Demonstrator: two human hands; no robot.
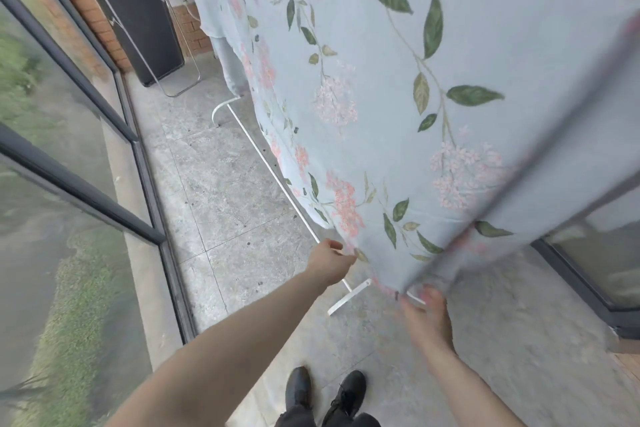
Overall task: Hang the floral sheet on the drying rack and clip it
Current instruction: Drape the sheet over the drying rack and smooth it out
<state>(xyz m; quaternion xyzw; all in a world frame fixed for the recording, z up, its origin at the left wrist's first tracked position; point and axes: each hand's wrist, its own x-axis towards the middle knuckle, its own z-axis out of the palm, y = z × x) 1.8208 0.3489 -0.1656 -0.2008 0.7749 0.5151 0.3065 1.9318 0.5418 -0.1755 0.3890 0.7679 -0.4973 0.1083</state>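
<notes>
Over the white tubular drying rack (277,180) hung the soft, pale-blue floral sheet (398,97), its lower edge pinched by both hands: left hand (330,262) at the hem, right hand (427,317) gripping the blurred corner above grey stone tiles (225,204).

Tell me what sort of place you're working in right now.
Probably a home balcony or patio: grey stone floor tiles, a glass railing overlooking grass, a brick wall, and a white drying rack carrying the floral sheet.
</notes>
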